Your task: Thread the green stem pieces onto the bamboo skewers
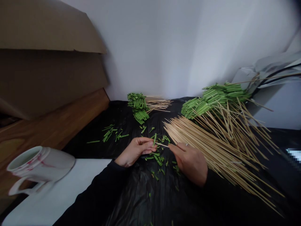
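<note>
Between the fingers of my left hand [137,150] is a short green bean piece [155,139], held nearly upright. My right hand [191,160], with a ring on one finger, grips a thin wooden skewer [162,144]. The skewer's far end meets the bean piece at my left fingertips; whether it has pierced through I cannot tell. Loose cut bean pieces [158,159] lie on the black plastic sheet [134,191] under and around both hands. Close to my right hand lies a large bundle of bare skewers [207,147].
Skewered green beans are stacked at the back middle [138,105] and in a bigger pile at the back right [216,97]. More loose pieces [108,133] lie on the left. A white mug [51,163] stands on a white surface [77,182]. A cardboard box [51,69] is beyond.
</note>
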The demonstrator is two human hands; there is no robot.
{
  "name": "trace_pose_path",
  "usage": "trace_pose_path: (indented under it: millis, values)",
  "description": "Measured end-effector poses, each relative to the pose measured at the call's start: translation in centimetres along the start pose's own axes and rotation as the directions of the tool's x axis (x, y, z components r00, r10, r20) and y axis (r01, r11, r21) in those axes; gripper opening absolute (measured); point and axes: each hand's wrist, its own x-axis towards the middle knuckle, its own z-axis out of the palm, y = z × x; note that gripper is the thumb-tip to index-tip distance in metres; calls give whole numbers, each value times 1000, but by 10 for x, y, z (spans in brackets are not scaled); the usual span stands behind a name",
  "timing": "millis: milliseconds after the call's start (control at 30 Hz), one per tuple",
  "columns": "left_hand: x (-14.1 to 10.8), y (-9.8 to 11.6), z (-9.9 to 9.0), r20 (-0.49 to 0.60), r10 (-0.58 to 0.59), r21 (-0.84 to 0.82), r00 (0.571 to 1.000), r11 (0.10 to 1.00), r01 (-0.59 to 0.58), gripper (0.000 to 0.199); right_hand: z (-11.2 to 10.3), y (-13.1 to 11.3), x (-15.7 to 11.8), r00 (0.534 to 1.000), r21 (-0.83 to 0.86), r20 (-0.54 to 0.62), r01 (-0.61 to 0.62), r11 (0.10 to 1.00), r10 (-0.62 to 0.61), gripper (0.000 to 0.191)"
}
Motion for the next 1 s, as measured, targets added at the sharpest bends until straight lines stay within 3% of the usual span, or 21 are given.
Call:
trace_pose_path:
  millis: [667, 1000]
  values:
    - [0, -2, -2, 21, -15, -20, 1000, 1000, 15, 25, 2, -5, -3, 996, 45, -62, 63, 997, -60, 26]
    - [0, -3, 0, 28, -38, -66, 999, 997, 39, 26, 0, -9, -3, 1000, 107, -20, -5, 994, 7, 27]
